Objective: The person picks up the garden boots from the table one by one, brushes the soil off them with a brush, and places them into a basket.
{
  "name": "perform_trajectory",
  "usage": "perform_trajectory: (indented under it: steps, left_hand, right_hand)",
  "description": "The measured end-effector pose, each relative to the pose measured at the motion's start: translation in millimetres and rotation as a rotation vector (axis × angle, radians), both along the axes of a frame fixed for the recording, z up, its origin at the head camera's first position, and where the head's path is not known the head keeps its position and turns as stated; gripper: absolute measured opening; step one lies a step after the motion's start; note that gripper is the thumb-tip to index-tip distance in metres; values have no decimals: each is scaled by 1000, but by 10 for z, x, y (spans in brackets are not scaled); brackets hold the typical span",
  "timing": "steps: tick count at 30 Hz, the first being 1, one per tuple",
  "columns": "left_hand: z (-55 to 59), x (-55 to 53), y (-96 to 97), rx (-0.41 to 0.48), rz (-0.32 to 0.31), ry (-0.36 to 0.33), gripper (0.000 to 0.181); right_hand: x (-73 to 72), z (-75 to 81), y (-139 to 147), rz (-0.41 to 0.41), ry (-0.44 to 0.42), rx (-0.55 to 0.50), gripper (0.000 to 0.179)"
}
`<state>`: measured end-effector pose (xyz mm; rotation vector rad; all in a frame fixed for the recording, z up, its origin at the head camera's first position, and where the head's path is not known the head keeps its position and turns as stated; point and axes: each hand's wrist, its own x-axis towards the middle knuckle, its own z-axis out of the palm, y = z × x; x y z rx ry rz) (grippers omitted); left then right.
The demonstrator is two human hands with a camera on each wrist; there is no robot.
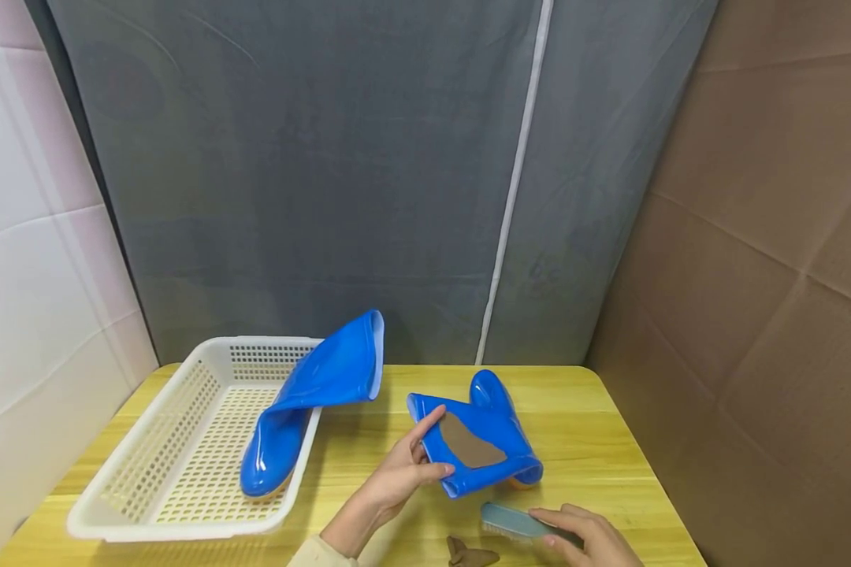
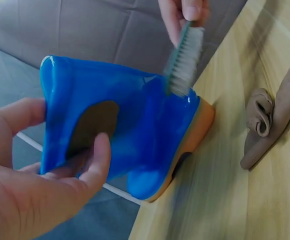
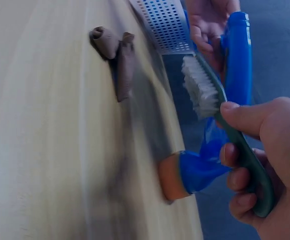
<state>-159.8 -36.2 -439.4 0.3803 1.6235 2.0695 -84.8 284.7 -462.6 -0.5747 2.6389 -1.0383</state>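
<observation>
A glossy blue rain boot (image 1: 499, 429) with an orange-tan sole stands on the table, its soft shaft bent over towards my left hand. A flat brown patch (image 1: 470, 442), like mud or clay, covers part of the shaft. My left hand (image 1: 400, 475) holds the shaft near its top opening, thumb beside the patch. In my right hand (image 1: 590, 537) I grip the handle of a grey-green scrub brush (image 1: 512, 520) with white bristles (image 3: 201, 90). The brush is in front of the boot, apart from the patch. Rolled brown clay-like strips (image 2: 275, 115) lie on the table nearby.
A white perforated basket (image 1: 184, 354) stands on the left of the wooden table (image 1: 581, 417). Another blue rain boot (image 1: 326, 368) lies in it, its shaft leaning over the right rim. A grey curtain (image 1: 326, 173) hangs behind, with a brown cloth wall (image 1: 766, 276) on the right.
</observation>
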Motion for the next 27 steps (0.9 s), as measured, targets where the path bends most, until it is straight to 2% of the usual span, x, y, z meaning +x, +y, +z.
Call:
perform_trajectory:
  steps: [4,8,12,15,19,23,27]
  left_hand:
    - [-36,-25,-2,95,-45,-12,91]
    - [-83,-59,-10,182,-90,-31,93]
    - [-142,-93,-20,215,-117,-28,94]
    - [-217,-104,-47,205,-118,-5,97]
    - [-295,-124,-60,181,-108,25,99]
    - [-377,-144,-73,183,-115,24,100]
    - [-457,-156,-78,210,-140,13,102]
  right_hand:
    - [-1,94,1,26,40,-88,39]
    - [-34,253,-16,36,84,-92,39]
    - [-73,383,-15,61,81,-104,39]
    - [-132,384,-36,97,174,-137,37]
    - [-235,357,-71,66,342,-130,36]
    - [-341,304,-104,35,408,-120,35]
    - [-396,239,-133,49,472,-94,35]
